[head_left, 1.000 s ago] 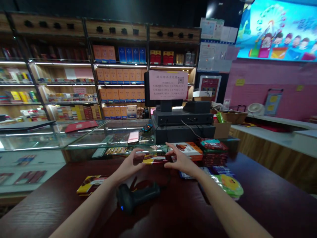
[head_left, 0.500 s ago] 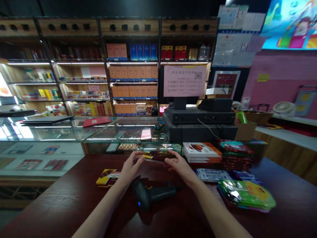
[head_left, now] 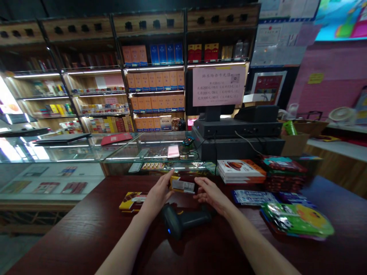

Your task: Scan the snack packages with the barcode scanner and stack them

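Observation:
Between my two hands is a flat yellow and dark-brown chocolate pack [head_left: 183, 185], its white label with a barcode turned toward me. My left hand [head_left: 159, 193] grips its left end between thumb and fingers. At the right end, my right hand [head_left: 210, 193] has its fingertips on the edge, with the fingers curled. Below them a black handheld barcode scanner [head_left: 186, 221] lies on its side on the dark wooden counter [head_left: 86, 233], a blue light glowing on its head. A similar yellow and brown pack [head_left: 133, 201] lies left of my left hand, partly behind my wrist.
Green snack bags [head_left: 298, 219], blue-and-white packets [head_left: 254, 197], white-and-orange boxes [head_left: 239, 170] and a stack of dark-red packs [head_left: 283, 172] lie at the right. Behind stand a glass display case [head_left: 120, 152] and a cash register with its screen carrying a pink sign [head_left: 218, 87].
The chocolate pack has been tipped up, so its labelled face now shows. My right hand has closed in on its right end. The view has shifted slightly left and down.

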`<state>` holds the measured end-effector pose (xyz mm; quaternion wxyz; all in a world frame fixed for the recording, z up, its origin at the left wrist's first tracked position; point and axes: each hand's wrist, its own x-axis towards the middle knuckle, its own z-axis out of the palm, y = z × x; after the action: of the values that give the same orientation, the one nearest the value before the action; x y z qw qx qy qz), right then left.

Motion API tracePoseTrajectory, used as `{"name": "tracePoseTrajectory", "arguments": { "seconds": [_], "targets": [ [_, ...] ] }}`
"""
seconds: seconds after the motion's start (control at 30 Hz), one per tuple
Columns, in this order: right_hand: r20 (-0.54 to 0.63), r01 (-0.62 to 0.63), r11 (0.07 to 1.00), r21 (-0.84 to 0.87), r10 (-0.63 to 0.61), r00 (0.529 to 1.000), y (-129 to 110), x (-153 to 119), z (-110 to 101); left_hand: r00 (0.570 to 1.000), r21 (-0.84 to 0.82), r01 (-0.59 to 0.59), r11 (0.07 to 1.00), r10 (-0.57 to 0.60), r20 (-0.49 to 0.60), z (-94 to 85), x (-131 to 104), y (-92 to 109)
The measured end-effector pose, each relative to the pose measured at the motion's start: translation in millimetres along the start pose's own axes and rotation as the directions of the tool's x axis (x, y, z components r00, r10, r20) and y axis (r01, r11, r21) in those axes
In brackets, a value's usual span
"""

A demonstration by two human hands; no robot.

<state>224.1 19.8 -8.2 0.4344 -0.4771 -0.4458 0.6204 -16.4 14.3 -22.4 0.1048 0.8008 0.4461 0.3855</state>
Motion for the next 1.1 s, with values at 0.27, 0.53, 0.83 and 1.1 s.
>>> {"name": "tracePoseTrajectory", "arguments": {
  "seconds": [0.27,0.53,0.83,1.1],
  "targets": [
    [0.048,-0.003,1.0,-0.002,0.003,0.999,1,-1,3,0.989,0.234,-0.144,0.961,0.146,0.012,-6.3,-1,-1],
    [-0.018,0.055,0.994,-0.089,-0.057,0.998,2,0,0,0.973,0.459,-0.185,0.869,0.228,-0.039,-10.3,-3,-4],
    [0.184,0.419,0.764,-0.492,-0.379,0.907,7,-10,-20,0.965,0.597,-0.036,0.801,0.183,-0.187,-26.3,-9,-14],
    [0.603,0.618,0.387,-0.685,-0.174,0.778,12,-38,-7,0.944,0.612,0.089,0.786,0.13,-0.303,-33.5,-12,-16]
  ]
}}
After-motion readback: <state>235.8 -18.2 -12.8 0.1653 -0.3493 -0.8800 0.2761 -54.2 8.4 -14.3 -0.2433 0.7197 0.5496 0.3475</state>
